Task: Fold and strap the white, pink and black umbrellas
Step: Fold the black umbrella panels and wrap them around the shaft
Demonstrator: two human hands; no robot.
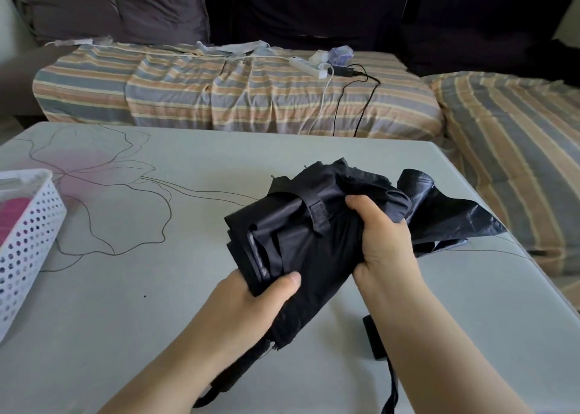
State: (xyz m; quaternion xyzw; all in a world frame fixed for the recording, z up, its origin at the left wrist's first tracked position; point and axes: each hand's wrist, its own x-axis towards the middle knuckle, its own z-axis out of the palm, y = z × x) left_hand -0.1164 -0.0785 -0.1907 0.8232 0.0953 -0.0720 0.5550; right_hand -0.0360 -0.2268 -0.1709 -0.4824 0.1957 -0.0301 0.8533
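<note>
Both hands clamp the black umbrella point(301, 231) centre-right of frame: left hand point(251, 300) low, right hand point(383, 234) high. Canopy is limp and slick; hold the bundle tight, pull the strap point(317, 215) round.

Both bare forearms reach forward from bottom edge, converging. Left hand point(251, 300) low, palm turned inward, thumb laid across the collapsed black fabric umbrella point(307, 234), fingers hidden beneath. Right hand point(383, 241) higher, back facing camera, fingers curled into same bundle.
</note>
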